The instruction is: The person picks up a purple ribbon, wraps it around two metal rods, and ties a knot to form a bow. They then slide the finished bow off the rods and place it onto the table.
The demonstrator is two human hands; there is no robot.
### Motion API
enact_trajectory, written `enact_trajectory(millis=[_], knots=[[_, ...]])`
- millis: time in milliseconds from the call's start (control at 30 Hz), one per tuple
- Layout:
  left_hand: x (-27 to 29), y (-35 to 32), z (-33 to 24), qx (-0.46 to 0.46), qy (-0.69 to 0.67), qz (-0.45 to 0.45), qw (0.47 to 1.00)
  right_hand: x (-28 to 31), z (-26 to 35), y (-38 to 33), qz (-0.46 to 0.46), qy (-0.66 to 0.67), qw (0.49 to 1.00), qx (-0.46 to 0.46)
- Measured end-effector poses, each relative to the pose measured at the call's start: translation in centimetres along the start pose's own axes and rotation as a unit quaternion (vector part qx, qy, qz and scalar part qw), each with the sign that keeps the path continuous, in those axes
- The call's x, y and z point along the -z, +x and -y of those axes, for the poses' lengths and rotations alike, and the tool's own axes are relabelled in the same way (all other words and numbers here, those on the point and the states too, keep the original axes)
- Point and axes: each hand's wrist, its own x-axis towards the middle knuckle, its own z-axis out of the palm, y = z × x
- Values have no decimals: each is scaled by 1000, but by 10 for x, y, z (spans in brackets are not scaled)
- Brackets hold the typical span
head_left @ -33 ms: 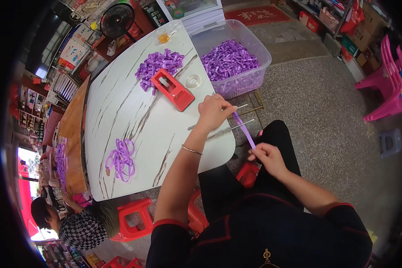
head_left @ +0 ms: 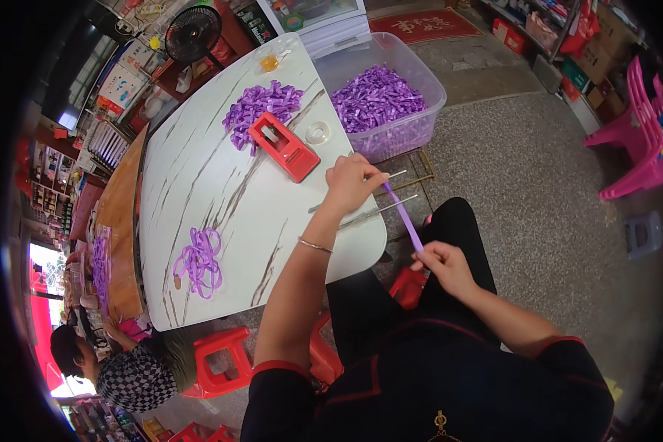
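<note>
Left hand (head_left: 352, 183) pinches one end of the purple ribbon (head_left: 405, 218) at the table (head_left: 199, 184) near edge, right hand (head_left: 443, 264) grips the other over the lap, pulling it taut and straight.

Tabletop (head_left: 199, 184): white, marble-veined | red tape dispenser (head_left: 283, 147) by clear tape roll (head_left: 317, 132) | purple ribbon heap (head_left: 261, 107) at far end | looped ribbon bundle (head_left: 199, 261) near edge | metal rods (head_left: 372, 210) overhanging.

Shop: packed goods shelves (head_left: 114, 136), cartons (head_left: 604, 74)
</note>
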Motion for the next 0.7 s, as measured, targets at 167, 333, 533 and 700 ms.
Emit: enact_trajectory(millis=[167, 333, 533, 700], knots=[[-1, 0, -6, -4, 5, 0, 1000, 6, 7, -69, 32, -179, 974, 137], [0, -1, -8, -5, 8, 3, 1000, 16, 16, -111, 64, -281, 932, 218], [1, -3, -11, 10, 3, 23, 1000, 19, 7, -121, 48, -313, 901, 295], [1, -3, -14, 7, -2, 22, 1000, 20, -19, -127, 56, -250, 956, 144]])
